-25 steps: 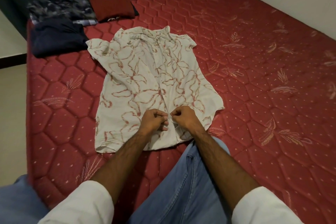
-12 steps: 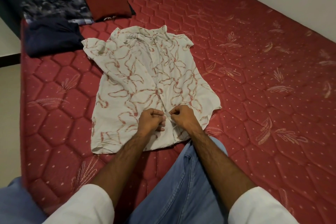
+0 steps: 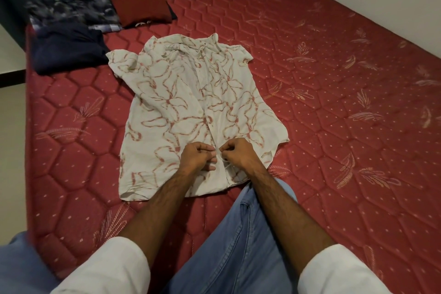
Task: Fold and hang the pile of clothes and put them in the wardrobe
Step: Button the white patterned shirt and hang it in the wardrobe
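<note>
A white shirt with a red pattern [image 3: 191, 112] is spread flat, front up, on the red quilted mattress [image 3: 334, 126], collar pointing away from the person. Near its lower hem, the front opening is pinched from either side: the left hand [image 3: 196, 156] and the right hand [image 3: 238, 153] are both curled on the fabric there (knuckles almost meeting). At the far left corner, a dark navy garment [image 3: 69, 48], a camouflage-patterned one [image 3: 71, 8] and a folded maroon one [image 3: 142, 8] are laid side by side.
</note>
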Tool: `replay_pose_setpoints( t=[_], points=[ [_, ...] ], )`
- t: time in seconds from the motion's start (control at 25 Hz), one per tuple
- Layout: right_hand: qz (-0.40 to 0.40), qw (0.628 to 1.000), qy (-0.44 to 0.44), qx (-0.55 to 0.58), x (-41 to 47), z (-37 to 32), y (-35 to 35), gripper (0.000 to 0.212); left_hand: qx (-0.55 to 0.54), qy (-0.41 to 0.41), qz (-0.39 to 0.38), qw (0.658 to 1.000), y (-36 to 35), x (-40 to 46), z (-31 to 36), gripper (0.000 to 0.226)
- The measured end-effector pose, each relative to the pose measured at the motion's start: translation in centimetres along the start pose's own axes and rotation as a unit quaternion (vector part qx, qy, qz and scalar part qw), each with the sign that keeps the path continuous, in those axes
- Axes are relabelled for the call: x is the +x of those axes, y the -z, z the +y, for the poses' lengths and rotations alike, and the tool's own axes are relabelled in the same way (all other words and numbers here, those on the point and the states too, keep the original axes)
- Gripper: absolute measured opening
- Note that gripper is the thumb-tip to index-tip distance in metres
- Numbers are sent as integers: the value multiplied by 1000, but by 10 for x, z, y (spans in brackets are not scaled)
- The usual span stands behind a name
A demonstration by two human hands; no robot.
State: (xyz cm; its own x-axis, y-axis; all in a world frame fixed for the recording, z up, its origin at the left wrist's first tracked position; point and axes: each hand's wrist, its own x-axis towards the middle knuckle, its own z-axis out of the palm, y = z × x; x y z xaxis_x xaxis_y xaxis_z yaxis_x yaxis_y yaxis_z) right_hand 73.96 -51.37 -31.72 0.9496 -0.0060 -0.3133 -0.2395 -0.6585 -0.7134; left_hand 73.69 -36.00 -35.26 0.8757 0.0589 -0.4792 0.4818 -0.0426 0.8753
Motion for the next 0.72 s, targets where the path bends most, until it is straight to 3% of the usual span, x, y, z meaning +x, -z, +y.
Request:
replay_pose_setpoints(
  t=[0.28,0.52,0.72],
  points=[
    [0,999,14,33,1,3,-2,11,-30,13,-24,999,4,-2,6,20],
    [-2,999,15,43,3,6,-4,11,-11,12,11,1000,1,0,3,13],
    [-15,999,9,34,7,8,-7,14,-11,10,14,1000,3,-2,5,30]
  ],
)
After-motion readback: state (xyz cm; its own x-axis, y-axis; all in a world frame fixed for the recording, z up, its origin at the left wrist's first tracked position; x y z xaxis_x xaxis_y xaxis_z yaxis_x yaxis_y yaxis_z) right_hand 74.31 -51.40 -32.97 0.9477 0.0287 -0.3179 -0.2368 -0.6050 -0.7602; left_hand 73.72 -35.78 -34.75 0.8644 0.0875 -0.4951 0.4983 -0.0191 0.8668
